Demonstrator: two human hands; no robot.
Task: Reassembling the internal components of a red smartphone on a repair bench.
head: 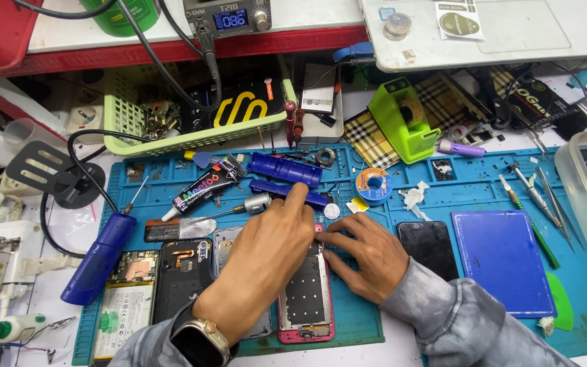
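Note:
My left hand [266, 258] lies over a pink-framed phone chassis [306, 299] on the blue work mat [409, 204]. Its index finger stretches up to a blue tool [287, 191] near the top of the phone. My right hand [361, 255] rests beside it, fingertips touching the phone's upper right edge. Neither hand grips anything. A watch sits on my left wrist. An opened phone with its battery showing [127, 299] and a black phone body [183, 272] lie to the left.
A black glue tube [205, 194], a blue screwdriver [100, 255], a solder wick reel [374, 185] and a green tape dispenser [402, 119] surround the phone. A black screen [429, 246], a blue pad [504, 261] and tweezers [538, 197] lie right. A green basket [191, 109] stands behind.

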